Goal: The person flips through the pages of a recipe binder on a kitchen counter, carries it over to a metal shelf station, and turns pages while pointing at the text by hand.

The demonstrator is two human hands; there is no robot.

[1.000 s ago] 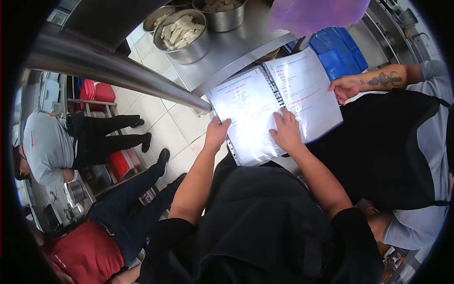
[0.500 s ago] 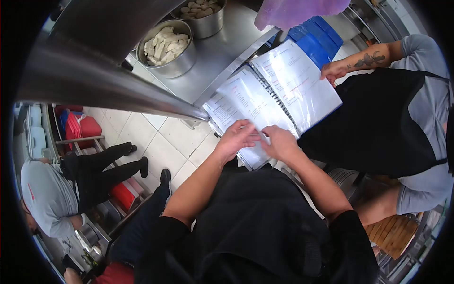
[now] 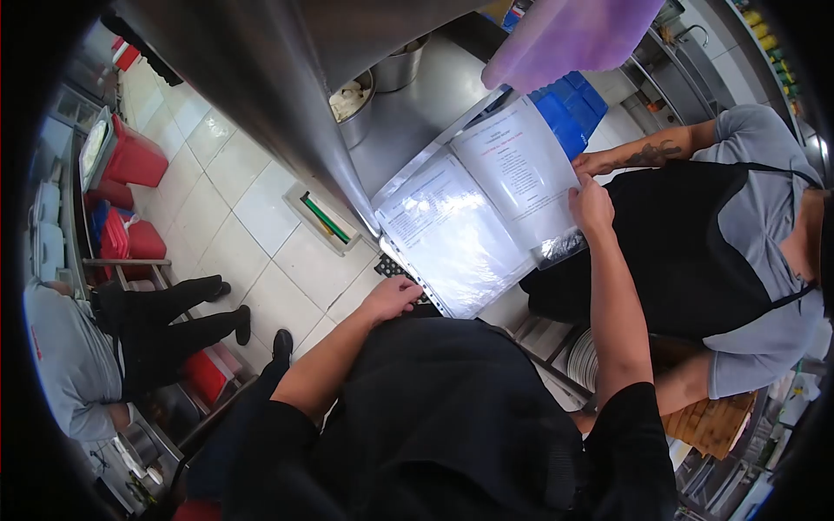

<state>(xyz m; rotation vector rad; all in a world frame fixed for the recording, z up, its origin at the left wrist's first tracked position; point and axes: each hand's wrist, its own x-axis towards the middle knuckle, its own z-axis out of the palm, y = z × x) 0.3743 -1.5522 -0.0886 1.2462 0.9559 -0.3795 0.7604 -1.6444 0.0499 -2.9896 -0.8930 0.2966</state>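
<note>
An open binder [image 3: 452,234] of printed sheets in clear plastic sleeves lies spread in front of my body, glare whitening its lower pages. My left hand [image 3: 393,298] is at the binder's lower left edge, its fingers curled against that edge. At the right side, my right hand [image 3: 592,207] has its fingers closed on the edge of the right-hand page. Just above it, a co-worker's hand [image 3: 591,163] holds the binder's right edge; that forearm has a tattoo.
A steel counter [image 3: 408,143] with metal pots [image 3: 354,113] stands ahead, beside a thick steel post [image 3: 326,130]. Purple plastic [image 3: 573,39] hangs above blue crates [image 3: 569,108]. A co-worker in a black apron [image 3: 660,252] stands close at right; another person [image 3: 65,365] is at left.
My right hand has moved from the binder's lower middle to its right edge, and my left hand back to the lower left edge. Different pages now show. The view has shifted.
</note>
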